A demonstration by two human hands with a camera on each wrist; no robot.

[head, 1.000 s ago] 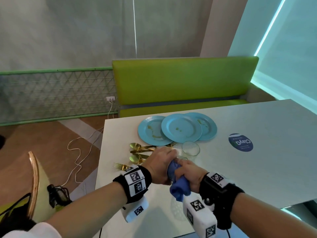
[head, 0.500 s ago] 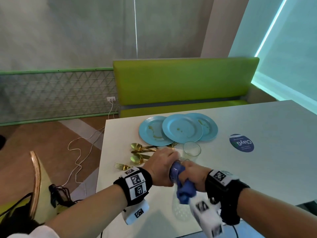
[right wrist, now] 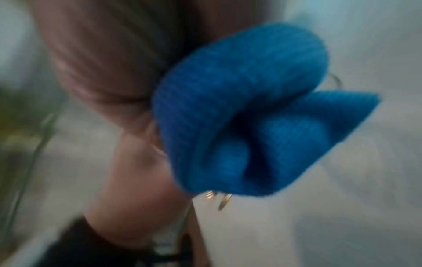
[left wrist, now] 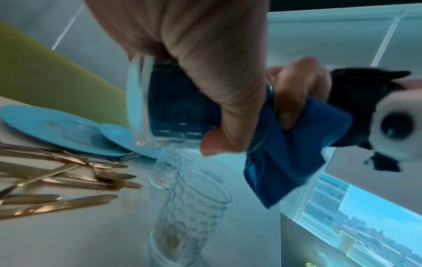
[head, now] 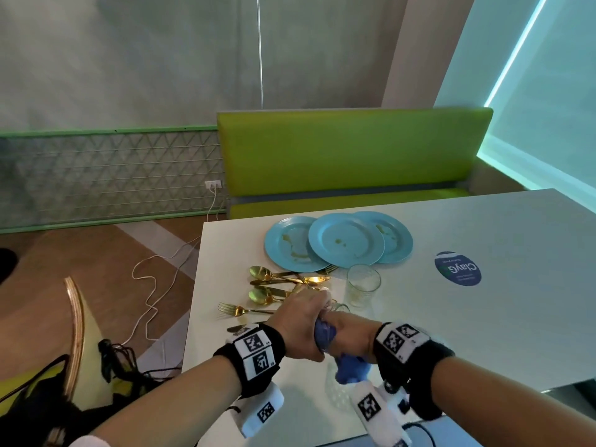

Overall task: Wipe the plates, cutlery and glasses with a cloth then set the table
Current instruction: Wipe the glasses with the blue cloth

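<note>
Deeper into the glass (left wrist: 173,106) goes the cloth (left wrist: 294,144) since a second ago: left hand (head: 303,324) wrapped round it above the surface (head: 483,317), mouth facing my right hand (head: 350,333), which grips the cloth.

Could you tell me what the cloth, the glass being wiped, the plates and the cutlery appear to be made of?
Cloth: soft blue woven or knitted fabric, ribbed and matte.
Glass in the left hand: clear and smooth; the cloth shows through its wall.
Plates: light blue, slightly shiny, possibly ceramic or melamine.
Cutlery: gold-coloured polished metal, with bright reflections.
</note>
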